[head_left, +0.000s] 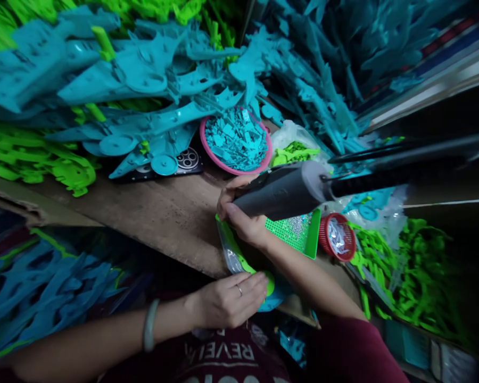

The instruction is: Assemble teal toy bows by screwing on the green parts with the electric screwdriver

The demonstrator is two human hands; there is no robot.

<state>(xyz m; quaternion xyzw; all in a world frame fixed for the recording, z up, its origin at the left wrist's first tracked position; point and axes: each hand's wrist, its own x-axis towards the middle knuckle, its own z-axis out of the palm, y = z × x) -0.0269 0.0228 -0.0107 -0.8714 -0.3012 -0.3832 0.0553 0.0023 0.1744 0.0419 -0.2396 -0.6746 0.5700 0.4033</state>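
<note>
While your right hand (244, 222) wraps round the electric screwdriver (281, 191), your left hand (227, 300), fingers bent, clasps a lime-green plastic part (270, 284).

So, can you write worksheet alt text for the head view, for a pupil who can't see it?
A person's right hand grips a dark grey cylindrical tool while the left hand holds a bright green plastic piece. Around them are a pink basin of blue pieces, a green tray of small silvery bits, and piled blue parts and green parts.
</note>
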